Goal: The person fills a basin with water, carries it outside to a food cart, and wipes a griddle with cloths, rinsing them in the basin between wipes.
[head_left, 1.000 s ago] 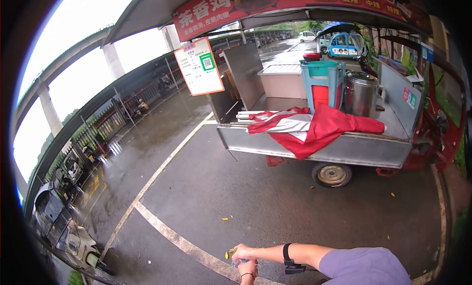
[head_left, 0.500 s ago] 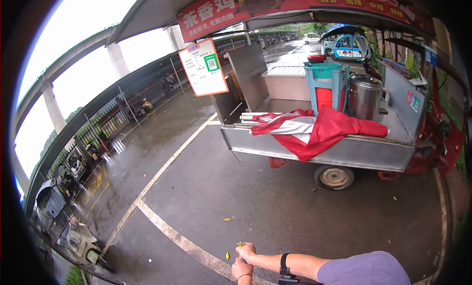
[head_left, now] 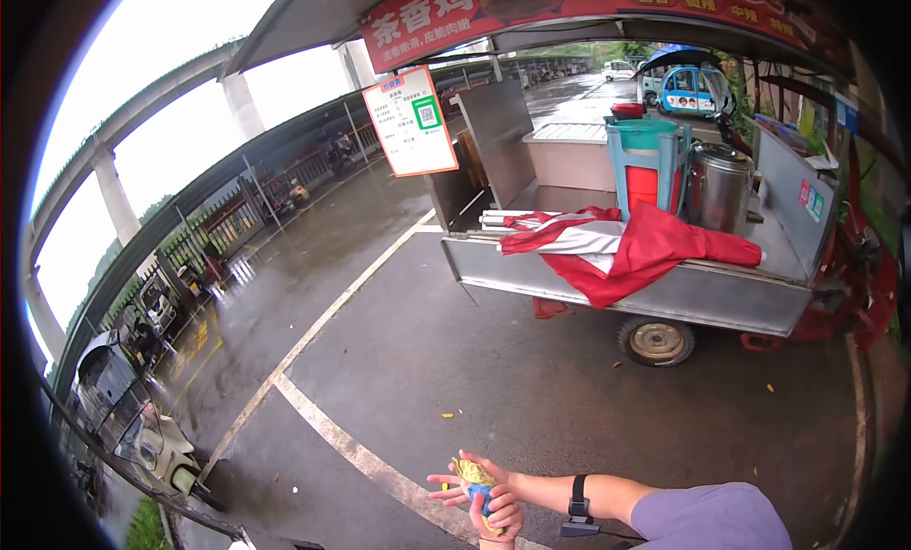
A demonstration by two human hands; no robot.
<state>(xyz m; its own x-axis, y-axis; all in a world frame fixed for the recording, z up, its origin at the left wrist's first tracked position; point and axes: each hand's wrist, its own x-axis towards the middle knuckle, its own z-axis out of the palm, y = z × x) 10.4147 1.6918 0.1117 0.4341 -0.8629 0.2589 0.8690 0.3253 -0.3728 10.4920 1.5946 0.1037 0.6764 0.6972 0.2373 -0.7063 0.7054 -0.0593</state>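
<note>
A crumpled yellow and blue cloth [head_left: 477, 478] is bunched between my hands at the bottom centre. My left hand [head_left: 507, 514] comes up from the bottom edge, its fingers wrapped round the lower, blue part of the cloth. My right hand [head_left: 464, 490] reaches in from the right, fingers stretched out and spread, with the cloth lying against its palm. A black band circles my right forearm below a purple sleeve.
A metal-sided cart [head_left: 626, 289] stands ahead, carrying a red and white folded canopy [head_left: 655, 251], stacked stools [head_left: 647, 151] and a steel pot [head_left: 718, 189]. A menu sign [head_left: 410, 121] hangs at its left. A scooter [head_left: 161, 452] stands at lower left.
The fingers of my right hand have opened and spread. The cloth shows much more between my hands. The view has shifted, so the cart appears slightly farther right.
</note>
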